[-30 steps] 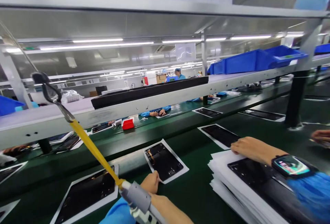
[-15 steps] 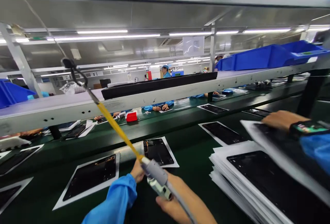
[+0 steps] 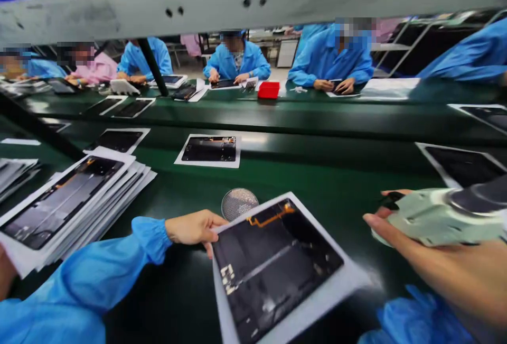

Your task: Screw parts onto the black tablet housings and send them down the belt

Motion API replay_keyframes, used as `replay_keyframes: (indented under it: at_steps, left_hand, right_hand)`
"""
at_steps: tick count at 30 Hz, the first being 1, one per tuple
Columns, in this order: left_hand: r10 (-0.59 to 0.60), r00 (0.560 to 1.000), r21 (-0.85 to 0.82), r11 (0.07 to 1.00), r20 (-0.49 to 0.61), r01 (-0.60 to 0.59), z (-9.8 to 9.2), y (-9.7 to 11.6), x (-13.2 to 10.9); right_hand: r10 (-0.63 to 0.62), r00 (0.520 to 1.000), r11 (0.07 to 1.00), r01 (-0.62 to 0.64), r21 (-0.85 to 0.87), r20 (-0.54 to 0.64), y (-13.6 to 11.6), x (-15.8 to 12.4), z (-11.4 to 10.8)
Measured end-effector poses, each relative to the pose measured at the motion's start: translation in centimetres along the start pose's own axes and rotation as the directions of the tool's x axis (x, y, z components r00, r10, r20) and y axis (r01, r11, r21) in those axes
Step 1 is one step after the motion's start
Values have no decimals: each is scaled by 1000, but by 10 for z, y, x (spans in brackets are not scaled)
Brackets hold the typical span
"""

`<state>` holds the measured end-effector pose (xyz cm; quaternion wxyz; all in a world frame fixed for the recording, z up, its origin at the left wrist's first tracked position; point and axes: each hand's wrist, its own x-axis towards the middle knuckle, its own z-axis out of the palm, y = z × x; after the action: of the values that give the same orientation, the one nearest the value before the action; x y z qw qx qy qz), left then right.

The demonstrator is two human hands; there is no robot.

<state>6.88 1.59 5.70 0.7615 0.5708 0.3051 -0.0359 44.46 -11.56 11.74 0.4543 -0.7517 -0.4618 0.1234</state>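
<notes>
My left hand (image 3: 196, 229) pinches the corner of a black tablet back housing (image 3: 277, 265) with an orange flex strip, together with the white sheet (image 3: 352, 280) beneath it. The housing lies tilted in front of me, its near edge cut off by the frame. At the right, my right hand (image 3: 439, 265) is wrapped round a pale green hand tool (image 3: 423, 214) with a dark grey end and a black part by the fingertips. The tool's exact kind is unclear. Just beyond the housing, a round perforated metal disc (image 3: 240, 204) rests on the dark green bench (image 3: 328, 175).
To the left stands a stack of housings on white sheets (image 3: 122, 204), with part of another person's hand (image 3: 6, 272) beside it. More housings (image 3: 209, 148) lie farther off. A metal beam (image 3: 214, 3) crosses overhead. Co-workers sit opposite, near a red bin (image 3: 268, 90).
The view has swung downward and turned. My left hand has left the hanging tool and taken hold of a housing with its sheet. My right hand still grips the tool, now at the right.
</notes>
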Motion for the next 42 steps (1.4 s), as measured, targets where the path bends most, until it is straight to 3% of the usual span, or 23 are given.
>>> replay_keyframes:
  at_steps: [3,5,7,9,10,12,15,18,20,25,28,30,33,37,42]
  left_hand:
    - [-118,990,244,965,76,96,-3,-22,-20]
    - [-83,996,538,839,-23,83,-3,-28,-25]
    - [86,976,801,588,-199,111,2,-30,-22]
    - [319,883,897,391,-344,209,12,-30,-7]
    - [414,823,900,361,-390,244,18,-30,4]
    - [540,720,887,392,-436,243,28,-30,32]
    - [580,669,867,453,-464,208,34,-30,74]
    - [584,659,864,454,-474,219,30,-29,98]
    - [602,677,889,420,-423,182,22,-28,103]
    - [621,770,947,312,-147,-71,-14,-22,100]
    - [623,782,953,241,-5,-186,-23,-18,90]
    - [653,757,964,203,-3,-171,-14,-19,76]
    - [705,707,983,167,-64,-77,15,-29,49]
    - [716,698,997,59,-2,-58,47,-52,25]
    - [745,666,994,86,-16,-72,49,-70,25]
  right_hand:
    - [116,993,993,-116,23,24,-12,-2,14]
    - [109,992,992,-112,59,57,-19,-3,24]
    - [72,994,993,-79,84,81,-24,-3,35]
    - [29,996,993,-40,112,90,-26,-2,47]
    - [21,995,990,-34,137,97,-26,-2,52]
    - [20,993,977,-44,207,117,-24,0,64]
    - [15,983,955,-68,287,181,-19,2,81]
    - [9,969,929,-100,356,249,-14,0,96]
    - [13,965,887,-132,442,262,-13,-3,106]
    - [-34,989,776,-66,628,145,-24,-11,133]
    - [-101,985,709,-27,705,139,-37,-19,148]
    - [-125,979,683,-35,729,164,-44,-26,157]
    - [-152,966,675,-54,736,210,-49,-33,170]
    - [-148,967,676,-56,735,210,-53,-29,187]
    - [-152,971,685,-31,728,185,-58,-21,203]
